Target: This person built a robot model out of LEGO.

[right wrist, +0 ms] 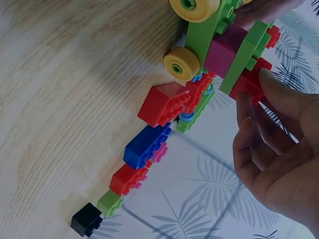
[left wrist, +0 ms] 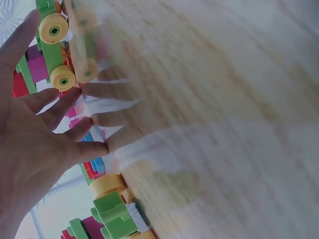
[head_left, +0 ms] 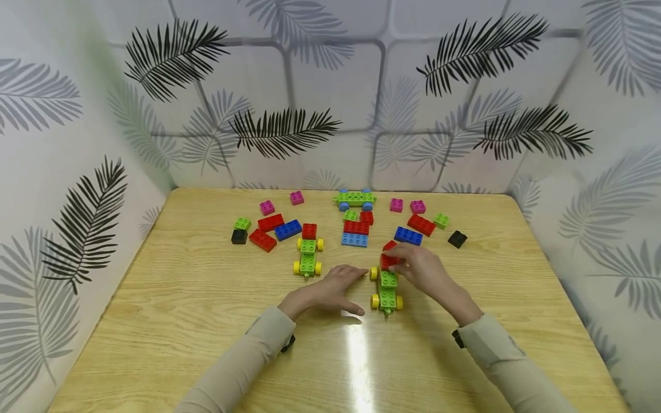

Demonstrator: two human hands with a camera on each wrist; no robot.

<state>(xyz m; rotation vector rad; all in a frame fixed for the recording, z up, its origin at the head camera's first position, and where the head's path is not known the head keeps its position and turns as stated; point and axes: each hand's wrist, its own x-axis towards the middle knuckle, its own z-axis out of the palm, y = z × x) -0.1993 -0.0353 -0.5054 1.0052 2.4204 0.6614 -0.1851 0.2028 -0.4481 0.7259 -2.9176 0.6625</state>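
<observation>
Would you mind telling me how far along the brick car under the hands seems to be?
Done: a green wheeled base on yellow wheels stands on the table, like the second car to its left. In hand: the right hand pinches a red brick at the base's far end, while the left hand lies flat beside it. Left: loose red, blue, pink, green and black bricks, such as a blue brick, lie unused beyond.

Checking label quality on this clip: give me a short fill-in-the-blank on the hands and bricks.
1. The right hand pinches a ____ brick on the near green car.
2. That car's wheels are ____.
3. The left hand rests flat on the ____.
4. The far green car has ____ wheels.

Missing words: red; yellow; table; blue
</observation>
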